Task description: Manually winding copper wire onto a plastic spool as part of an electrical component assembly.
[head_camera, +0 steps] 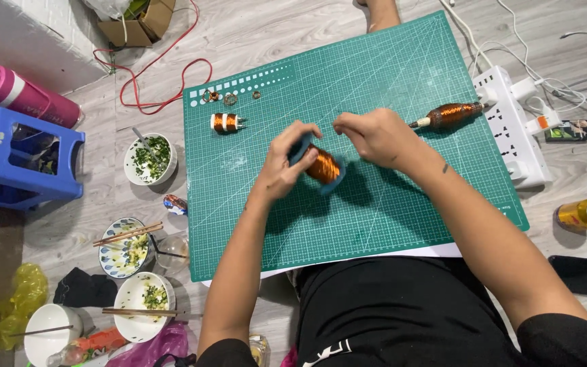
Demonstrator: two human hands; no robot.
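Note:
My left hand (285, 163) grips a blue spool of copper wire (322, 167) above the green cutting mat (375, 211). My right hand (375, 136) hovers just right of the spool with fingers pinched together, seemingly on a fine wire that I cannot make out. A small white bobbin wound with copper wire (225, 122) lies on the mat at the upper left. A long spindle wrapped in copper wire (448, 115) lies at the mat's right edge.
A white power strip (511, 129) with cables sits right of the mat, a yellow can (585, 214) beyond it. Left of the mat are bowls with chopsticks (130, 238), a blue stool (22, 160), a pink bottle (32, 98) and a red cable (164, 81).

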